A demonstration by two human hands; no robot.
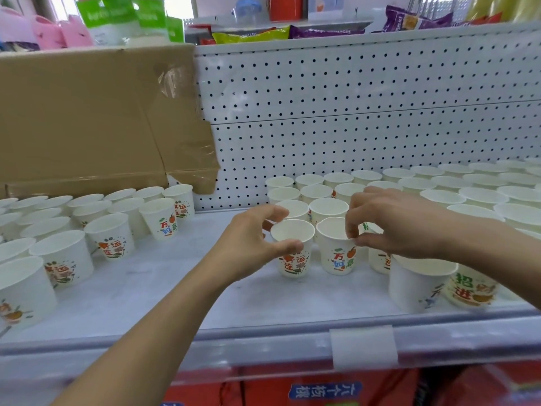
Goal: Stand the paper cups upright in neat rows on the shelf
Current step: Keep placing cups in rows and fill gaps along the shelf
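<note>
White paper cup [292, 247] stands upright between left hand [251, 244] thumb and fingers, clamped at the rim; right hand [392, 224] pinches the neighbouring cup [336, 247] rim just beside.

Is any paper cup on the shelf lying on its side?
No, every paper cup that shows on the shelf stands upright with its open mouth up, including the two at the hands.

Bright, even light with soft shadows; wide-angle bending at the edges, and slight blur throughout.
</note>
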